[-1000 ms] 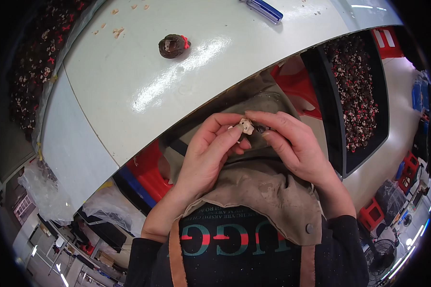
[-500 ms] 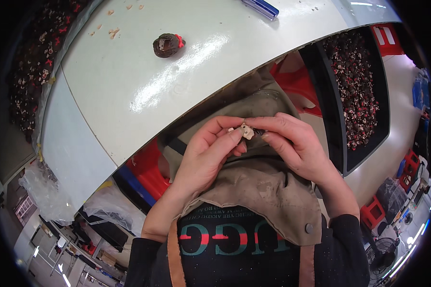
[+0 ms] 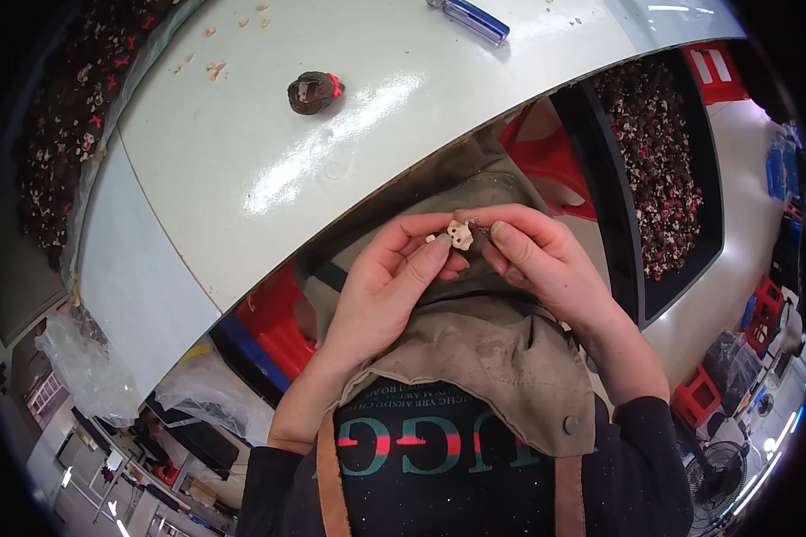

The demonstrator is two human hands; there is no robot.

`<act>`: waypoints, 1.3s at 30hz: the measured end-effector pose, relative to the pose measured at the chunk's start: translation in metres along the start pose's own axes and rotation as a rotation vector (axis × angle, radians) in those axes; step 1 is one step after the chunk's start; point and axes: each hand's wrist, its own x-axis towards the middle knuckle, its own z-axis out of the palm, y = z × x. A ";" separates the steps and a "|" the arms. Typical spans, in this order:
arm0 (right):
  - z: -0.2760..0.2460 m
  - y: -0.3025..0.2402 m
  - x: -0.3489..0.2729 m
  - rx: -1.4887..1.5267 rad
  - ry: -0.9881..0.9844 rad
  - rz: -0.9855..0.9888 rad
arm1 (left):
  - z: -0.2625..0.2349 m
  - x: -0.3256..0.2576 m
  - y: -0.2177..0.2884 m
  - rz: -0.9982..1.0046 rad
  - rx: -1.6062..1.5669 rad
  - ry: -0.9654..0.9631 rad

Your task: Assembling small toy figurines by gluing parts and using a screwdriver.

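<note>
Above my lap, my left hand (image 3: 390, 277) pinches a small beige doll-face piece (image 3: 460, 236) with dark eye spots between thumb and fingers. Close on its right side, my right hand (image 3: 546, 255) has thumb and forefinger pressed together at a thin, dark metallic bit, too small to name. Its fingertips come right up to the upper edge of the face piece. On the white table (image 3: 242, 152) lies a dark brown doll-hair piece (image 3: 310, 93) with a red bow.
A blue-handled tool (image 3: 475, 20) and beige scraps (image 3: 216, 70) lie on the table. A black tray (image 3: 712, 224) of many small brown, beige and red parts stands at right, near a red stool (image 3: 551, 161). More such parts fill a plastic-lined container (image 3: 63, 152) at far left.
The right thumb has moved up and its fingers have curled in beside the face piece. The face piece has turned slightly, its eye spots showing more. My left hand keeps its hold.
</note>
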 end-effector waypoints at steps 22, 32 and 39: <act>-0.008 -0.099 0.016 -0.547 0.345 -0.548 | -0.025 -0.003 0.004 0.024 -0.153 -0.107; -0.029 -0.166 0.047 -1.112 0.533 -0.664 | -0.008 -0.011 0.032 0.006 -0.159 -0.119; -0.027 -0.168 0.054 -1.135 0.582 -0.602 | -0.015 -0.012 0.034 -0.046 -0.148 -0.129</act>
